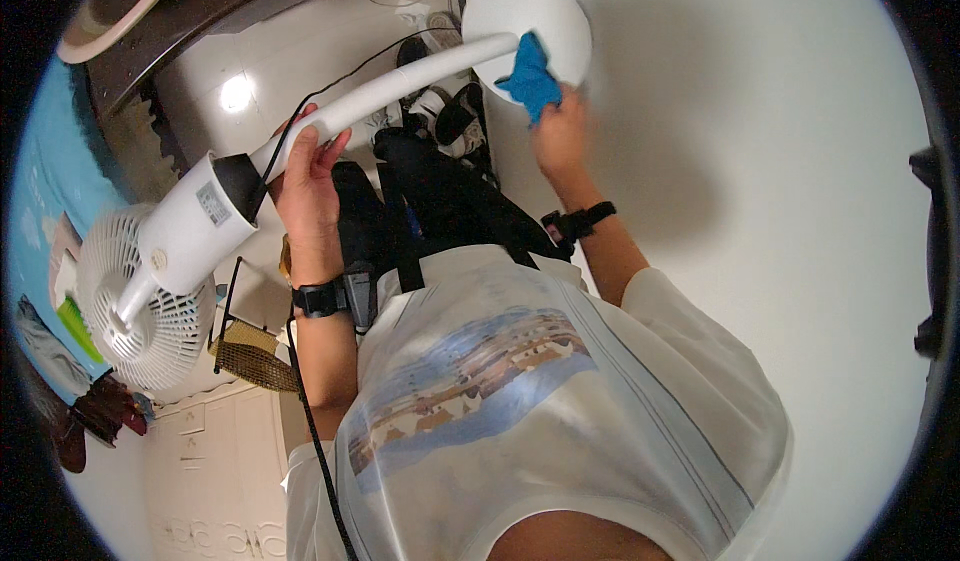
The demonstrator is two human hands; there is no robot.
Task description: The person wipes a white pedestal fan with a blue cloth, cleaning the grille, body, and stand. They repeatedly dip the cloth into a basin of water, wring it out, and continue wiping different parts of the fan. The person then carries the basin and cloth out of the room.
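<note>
A white pedestal fan lies tilted across the view, lifted off the floor. My left hand [309,178] is wrapped around its white pole [375,92], close to the black collar [238,178] below the motor housing [180,246]. The fan's slatted head [150,343] is at the lower left. At the pole's other end is the round white base [517,6]. My right hand [564,137] grips a blue cloth [534,77], which lies against the base beside the pole's end. This hand is slightly blurred. A black cord [352,73] runs along the pole.
Several shoes [442,115] lie on the tiled floor [285,51] beneath the pole. A white wall [787,148] stands close on the right. At left is a bed with a blue cover [45,148]. A woven seat [255,355] and a white cabinet [214,478] are at lower left.
</note>
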